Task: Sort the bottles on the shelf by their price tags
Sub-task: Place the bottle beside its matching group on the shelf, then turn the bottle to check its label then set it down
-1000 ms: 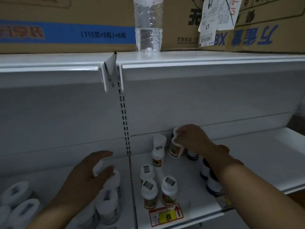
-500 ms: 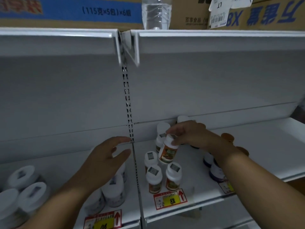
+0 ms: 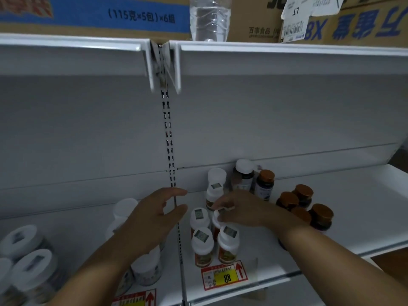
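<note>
My right hand [image 3: 245,209] grips the white cap of a small orange-labelled bottle [image 3: 216,221], set among several like bottles [image 3: 202,246] behind the yellow "88" price tag [image 3: 224,277]. My left hand [image 3: 154,214] hovers open, fingers spread, over wider white-capped jars [image 3: 145,269] on the left shelf section. Brown-capped dark bottles [image 3: 318,215] stand to the right of my right wrist. A dark bottle with a white cap [image 3: 242,173] and a brown-capped one [image 3: 265,183] stand at the back wall.
The white shelf [image 3: 331,195] extends to the right. A slotted upright [image 3: 171,164] splits the two sections. More white-capped jars [image 3: 28,255] sit far left. Above, a water bottle [image 3: 209,17] and cardboard boxes [image 3: 92,16] rest on the upper shelf. A second price tag [image 3: 134,299] shows bottom left.
My right hand carried the orange-labelled bottle from the back of the shelf forward and down into the group behind the "88" tag. My left hand lifted off the jars and moved right.
</note>
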